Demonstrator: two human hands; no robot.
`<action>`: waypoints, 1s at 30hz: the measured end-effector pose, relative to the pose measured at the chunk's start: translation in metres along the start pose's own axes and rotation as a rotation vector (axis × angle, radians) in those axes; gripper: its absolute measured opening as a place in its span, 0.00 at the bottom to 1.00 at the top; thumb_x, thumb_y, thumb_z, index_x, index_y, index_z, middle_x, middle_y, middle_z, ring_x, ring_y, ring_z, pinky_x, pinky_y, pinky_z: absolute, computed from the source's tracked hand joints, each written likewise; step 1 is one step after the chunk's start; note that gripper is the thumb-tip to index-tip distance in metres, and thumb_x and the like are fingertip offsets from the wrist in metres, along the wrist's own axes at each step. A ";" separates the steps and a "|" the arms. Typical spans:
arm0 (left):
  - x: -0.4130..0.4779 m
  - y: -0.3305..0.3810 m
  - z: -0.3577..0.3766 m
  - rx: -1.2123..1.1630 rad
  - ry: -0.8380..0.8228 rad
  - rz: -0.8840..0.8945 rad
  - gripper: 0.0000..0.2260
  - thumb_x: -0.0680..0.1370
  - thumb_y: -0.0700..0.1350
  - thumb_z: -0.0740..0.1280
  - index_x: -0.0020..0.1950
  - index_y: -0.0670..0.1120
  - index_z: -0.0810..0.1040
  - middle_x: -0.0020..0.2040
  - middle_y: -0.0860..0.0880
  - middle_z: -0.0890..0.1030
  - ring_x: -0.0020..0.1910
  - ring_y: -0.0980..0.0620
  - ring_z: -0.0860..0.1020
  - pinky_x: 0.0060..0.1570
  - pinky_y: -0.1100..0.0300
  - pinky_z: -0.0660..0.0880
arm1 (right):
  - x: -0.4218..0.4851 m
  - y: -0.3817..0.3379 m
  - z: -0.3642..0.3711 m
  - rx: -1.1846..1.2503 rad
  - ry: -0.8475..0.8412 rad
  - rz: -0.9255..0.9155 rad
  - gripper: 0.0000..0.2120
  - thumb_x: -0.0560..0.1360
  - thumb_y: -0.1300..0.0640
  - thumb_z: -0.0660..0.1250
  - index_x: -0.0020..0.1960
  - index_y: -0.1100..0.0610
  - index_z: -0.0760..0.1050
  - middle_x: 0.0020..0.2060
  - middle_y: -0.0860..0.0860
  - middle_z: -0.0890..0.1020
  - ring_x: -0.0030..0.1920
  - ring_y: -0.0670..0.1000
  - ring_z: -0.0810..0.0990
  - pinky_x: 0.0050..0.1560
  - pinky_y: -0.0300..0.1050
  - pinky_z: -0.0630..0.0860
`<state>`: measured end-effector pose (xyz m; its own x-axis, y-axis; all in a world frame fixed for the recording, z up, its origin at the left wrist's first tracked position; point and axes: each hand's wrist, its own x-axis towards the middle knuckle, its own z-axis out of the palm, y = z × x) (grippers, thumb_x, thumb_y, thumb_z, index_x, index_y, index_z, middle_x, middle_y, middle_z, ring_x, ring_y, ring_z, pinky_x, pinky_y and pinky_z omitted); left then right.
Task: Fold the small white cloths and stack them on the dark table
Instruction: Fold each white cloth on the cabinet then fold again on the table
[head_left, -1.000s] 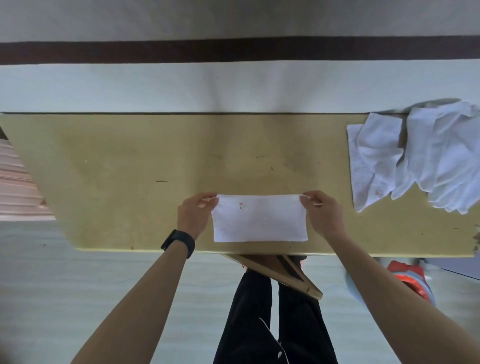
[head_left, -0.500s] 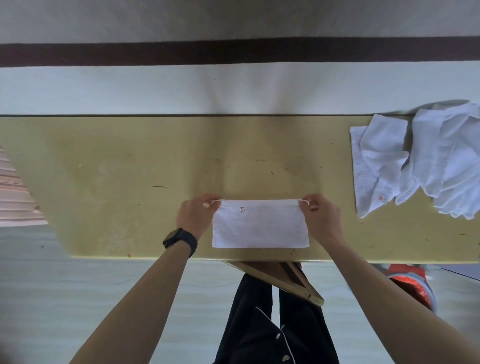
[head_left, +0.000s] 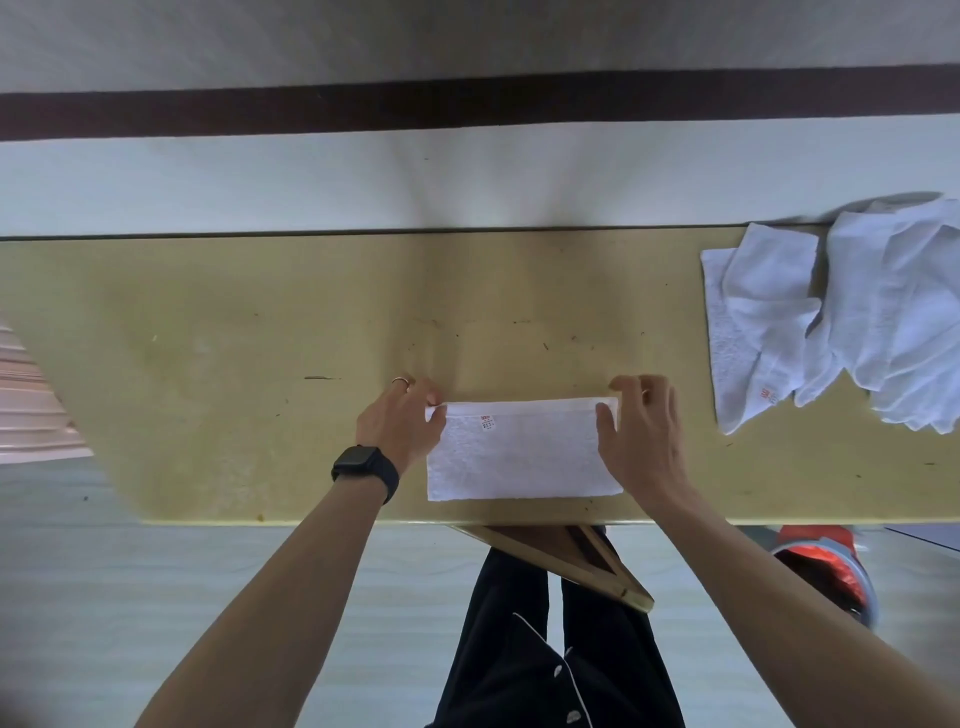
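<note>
Yellowish surface (head_left: 260, 364) is stretching below a pale wall (head_left: 467, 176). At its far right corner a heap of unfolded white cloths (head_left: 857, 312) is waiting. Close to the near edge, one white cloth (head_left: 524, 457) is lying flat as a long rectangle. The left hand (head_left: 402, 426) and right hand (head_left: 644, 431) are pinching its two far corners, fingers clamped on the hem. A small red label (head_left: 487, 422) is showing beside the left corner. For a neat next fold, both corners should probably be travelling together, edges matching, layers not slipping.
</note>
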<state>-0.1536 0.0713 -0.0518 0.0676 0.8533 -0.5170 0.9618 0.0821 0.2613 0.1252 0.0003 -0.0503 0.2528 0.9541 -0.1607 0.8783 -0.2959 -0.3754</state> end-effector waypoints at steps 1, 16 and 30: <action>0.000 0.000 0.000 0.012 -0.008 0.004 0.07 0.80 0.53 0.62 0.55 0.53 0.76 0.57 0.54 0.75 0.44 0.50 0.78 0.42 0.59 0.71 | -0.009 -0.006 -0.002 0.013 0.000 -0.037 0.09 0.76 0.59 0.68 0.54 0.59 0.74 0.48 0.56 0.76 0.46 0.57 0.75 0.44 0.50 0.75; -0.054 0.019 0.022 -0.070 -0.141 -0.187 0.10 0.78 0.54 0.60 0.46 0.53 0.79 0.47 0.52 0.77 0.41 0.47 0.78 0.48 0.53 0.76 | 0.050 -0.075 0.032 -0.174 -0.441 -0.261 0.28 0.82 0.53 0.51 0.81 0.52 0.48 0.80 0.45 0.45 0.79 0.48 0.39 0.78 0.54 0.41; -0.090 -0.025 0.091 0.252 0.192 0.726 0.23 0.73 0.50 0.74 0.66 0.44 0.77 0.69 0.46 0.74 0.68 0.44 0.73 0.68 0.47 0.70 | -0.101 0.022 0.042 -0.179 -0.273 -0.554 0.33 0.74 0.45 0.69 0.74 0.59 0.68 0.76 0.51 0.67 0.75 0.52 0.65 0.73 0.55 0.64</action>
<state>-0.1597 -0.0540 -0.0857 0.6764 0.7247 -0.1318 0.7273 -0.6288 0.2751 0.1015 -0.1045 -0.0806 -0.3496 0.9101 -0.2224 0.9091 0.2721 -0.3155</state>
